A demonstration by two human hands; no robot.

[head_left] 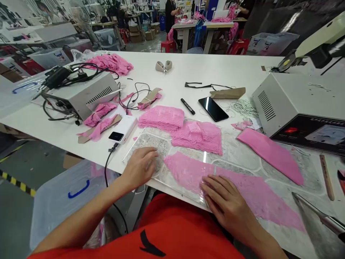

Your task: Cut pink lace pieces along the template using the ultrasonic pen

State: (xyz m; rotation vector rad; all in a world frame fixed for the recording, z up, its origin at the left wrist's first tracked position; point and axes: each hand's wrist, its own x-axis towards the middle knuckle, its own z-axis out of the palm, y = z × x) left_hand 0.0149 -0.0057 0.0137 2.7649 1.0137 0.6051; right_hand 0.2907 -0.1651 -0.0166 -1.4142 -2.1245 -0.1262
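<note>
My right hand [228,203] lies flat, fingers stretched out, on a long piece of thin pink fabric [242,187]. A clear plastic sheet with rounded outlines [155,142] spreads beneath the work area; whether part of it covers the fabric I cannot tell. My left hand [142,165] rests on that sheet near the table's front edge, its fingers curled together. Anything inside its grasp is hidden. Just beyond the hands are two stacks of pink lace-patterned pieces, one at the back [163,117] and one nearer [198,136]. A smooth pink piece [271,154] sits to the right.
A black phone [213,109] and marker [188,106] lie behind the stacks. Grey machine boxes stand left [81,91] and right [304,104]. A cabled white power bank [124,129] is at left. A metal-tipped tool [320,216] lies right. A lidded plastic bin [70,201] stands below.
</note>
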